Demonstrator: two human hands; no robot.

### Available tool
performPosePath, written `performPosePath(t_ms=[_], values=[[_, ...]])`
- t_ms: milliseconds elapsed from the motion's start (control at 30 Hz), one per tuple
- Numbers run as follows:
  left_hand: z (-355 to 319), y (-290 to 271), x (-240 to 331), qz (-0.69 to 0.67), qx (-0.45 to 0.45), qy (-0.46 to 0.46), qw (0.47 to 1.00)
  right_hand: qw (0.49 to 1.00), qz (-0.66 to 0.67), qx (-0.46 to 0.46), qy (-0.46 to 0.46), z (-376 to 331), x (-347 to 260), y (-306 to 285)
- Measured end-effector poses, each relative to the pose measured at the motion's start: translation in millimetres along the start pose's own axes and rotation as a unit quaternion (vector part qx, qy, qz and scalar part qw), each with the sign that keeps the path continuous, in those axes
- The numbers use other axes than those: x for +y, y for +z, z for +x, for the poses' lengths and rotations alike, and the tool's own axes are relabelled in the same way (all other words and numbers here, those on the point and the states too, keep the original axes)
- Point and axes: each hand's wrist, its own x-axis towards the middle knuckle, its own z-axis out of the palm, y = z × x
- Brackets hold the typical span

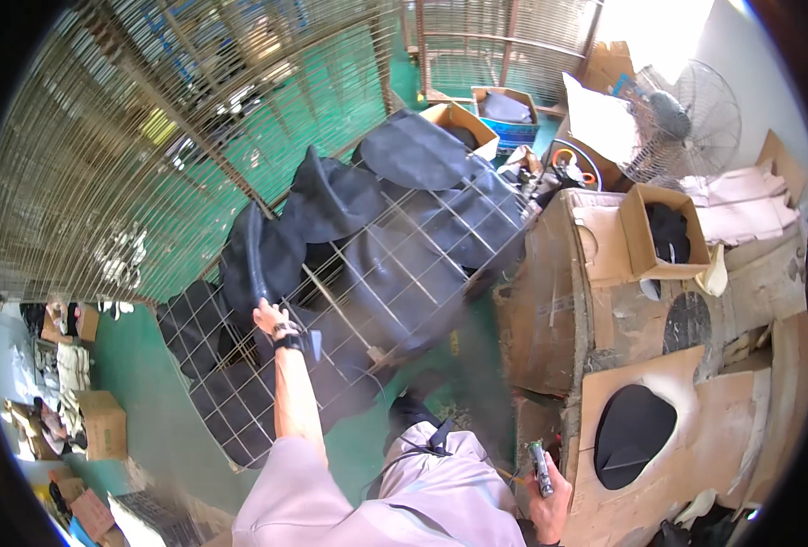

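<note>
My left hand [271,315] is stretched forward, its fingers closed on the near end of a curled, dark rubbery sheet [254,255]. A strap and a small hanging tag are at that wrist. The sheet lies with several similar dark pieces in and over a metal wire grid cage [422,284]. Low on the right, beside the cardboard-covered bench, my right hand [550,503] is wrapped around a small silver and dark hand tool [540,465]; its exact kind is unclear. A flat, rounded black piece [636,436] rests on the bench near that hand.
The bench [645,337] runs along my right and holds an open carton [673,232] of dark pieces. A floor fan [670,117] stands at the far right. Tall wire racks [176,118] rise at the far left. A cardboard box [103,424] sits on the left floor.
</note>
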Motion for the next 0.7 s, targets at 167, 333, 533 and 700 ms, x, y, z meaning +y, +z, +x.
performPosePath(t_ms=[167, 333, 533, 700], values=[[-244, 37, -35, 0.009, -0.331, -0.029, 0.943, 0.995, -0.019, 0.084, 0.045, -26, 51, -5], [-409, 13, -91, 0.164, -0.621, -0.116, 0.757, 0.984, 0.007, 0.180, 0.009, -59, 68, -22], [-461, -31, -199, 0.397, -0.839, 0.008, 0.371, 0.937, 0.037, 0.335, 0.090, -149, 84, -42], [-420, -42, -295, 0.529, -0.799, 0.284, 0.032, 0.867, 0.070, 0.464, 0.166, -210, 84, -56]])
